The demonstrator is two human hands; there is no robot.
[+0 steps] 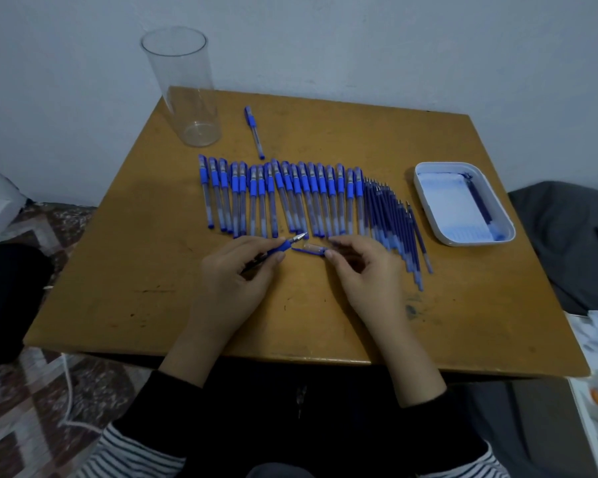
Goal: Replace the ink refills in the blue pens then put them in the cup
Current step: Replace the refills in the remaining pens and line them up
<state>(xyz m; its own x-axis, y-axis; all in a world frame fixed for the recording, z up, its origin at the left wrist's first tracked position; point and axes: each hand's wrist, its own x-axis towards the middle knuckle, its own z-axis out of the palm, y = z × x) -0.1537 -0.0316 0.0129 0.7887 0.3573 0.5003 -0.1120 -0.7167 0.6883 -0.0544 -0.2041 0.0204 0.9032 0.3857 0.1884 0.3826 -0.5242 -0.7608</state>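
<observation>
head view. the left hand [235,274] gripped an uncapped blue pen [283,246], fingers curled round its barrel just behind the blue grip, with the metal tip pointing up and to the right. the right hand [363,270] pinched one end of the pen's cap [309,250] between thumb and forefinger, its other fingers loosely bent; the cap lay nearly level, its free end just below the pen tip and apart from it. both hands were over the near middle of the brown table [152,270], just in front of a row of capped blue pens [280,198] laid side by side, caps toward the far edge. touching the right end of that row lay a fanned batch of loose ink refills [394,222], tips toward the far edge, reaching down beside the right hand. further right, apart from the refills, stood a white tray [423,201] holding a few dark blue refills [480,205] along its right wall. a single capped pen [254,131] lay alone beyond the row, near a tall clear cup [187,91] standing upright at the far left corner of the table with no pens in it.
</observation>
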